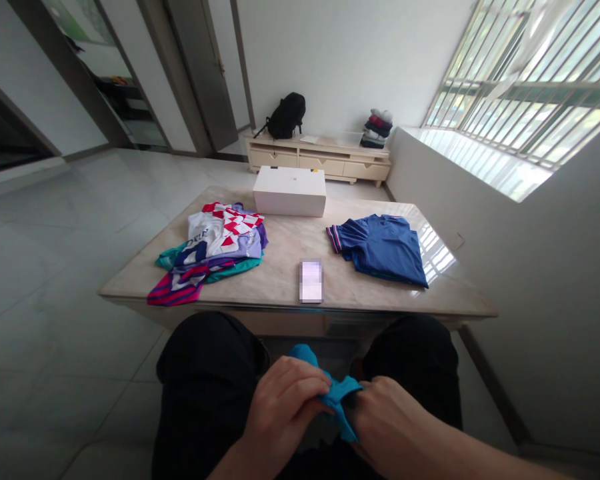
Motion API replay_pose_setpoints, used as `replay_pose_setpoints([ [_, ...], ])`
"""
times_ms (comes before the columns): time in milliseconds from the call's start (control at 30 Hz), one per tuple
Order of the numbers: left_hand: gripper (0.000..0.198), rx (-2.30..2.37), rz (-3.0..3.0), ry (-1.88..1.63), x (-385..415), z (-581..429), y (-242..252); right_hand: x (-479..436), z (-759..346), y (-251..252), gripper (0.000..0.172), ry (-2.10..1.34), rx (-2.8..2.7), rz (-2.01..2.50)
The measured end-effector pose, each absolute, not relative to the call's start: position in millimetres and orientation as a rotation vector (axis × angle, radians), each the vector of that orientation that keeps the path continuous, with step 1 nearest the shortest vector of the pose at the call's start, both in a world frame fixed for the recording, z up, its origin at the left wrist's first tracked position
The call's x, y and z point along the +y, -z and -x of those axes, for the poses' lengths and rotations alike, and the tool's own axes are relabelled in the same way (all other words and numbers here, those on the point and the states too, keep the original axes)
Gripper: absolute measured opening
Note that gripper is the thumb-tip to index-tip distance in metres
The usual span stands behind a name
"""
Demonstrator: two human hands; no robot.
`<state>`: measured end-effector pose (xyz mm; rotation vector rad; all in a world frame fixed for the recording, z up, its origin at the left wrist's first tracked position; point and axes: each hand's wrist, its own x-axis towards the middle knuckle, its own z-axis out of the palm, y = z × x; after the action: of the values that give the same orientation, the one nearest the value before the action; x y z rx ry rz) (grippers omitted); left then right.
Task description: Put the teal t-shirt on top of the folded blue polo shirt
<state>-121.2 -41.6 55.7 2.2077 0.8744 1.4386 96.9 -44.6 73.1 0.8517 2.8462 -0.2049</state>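
Note:
Low over my lap, my left hand pinches a bright blue piece of cloth between thumb and fingers. My right hand is closed on the cloth's right side, where its edge forms an opening. Part of the blue fabric bulges out beyond my left fingers. I cannot make out which garment it is, and my right fingertips are hidden. Both hands are between my knees, on the near side of the marble-topped table.
On the table, a pile of colourful jerseys lies left, a folded dark blue shirt right, and a blurred phone-like object near the front edge. A white box stands behind. A low cabinet bears a black backpack and stacked clothes.

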Motion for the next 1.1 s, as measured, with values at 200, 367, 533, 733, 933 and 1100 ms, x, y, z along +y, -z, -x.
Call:
replay_pose_setpoints([
  [200, 0.005, 0.977, -2.213, -1.419, -32, 136, -55, -40, -103, -83, 0.011, 0.135, 2.93, -0.881],
  [367, 0.003, 0.984, -2.253, -1.412, -27, 141, -56, -39, -105, -99, 0.017, 0.026, 2.929, -0.888],
  [533, 0.005, 0.983, -2.285, -1.416, -24, 138, -57, -42, -101, -116, 0.026, -0.051, 2.848, -0.91],
  [733, 0.006, 1.033, -2.17, -1.395, -24, 134, -54, -36, -100, -110, 0.025, -0.133, 2.933, -0.853],
  [933, 0.006, 1.052, -2.216, -1.392, -22, 143, -52, -29, -103, -109, 0.033, -0.131, 2.966, -0.95],
  [1100, 0.006, 1.089, -2.307, -1.38, -19, 150, -57, -33, -103, -110, 0.036, -0.176, 2.867, -1.199],
])
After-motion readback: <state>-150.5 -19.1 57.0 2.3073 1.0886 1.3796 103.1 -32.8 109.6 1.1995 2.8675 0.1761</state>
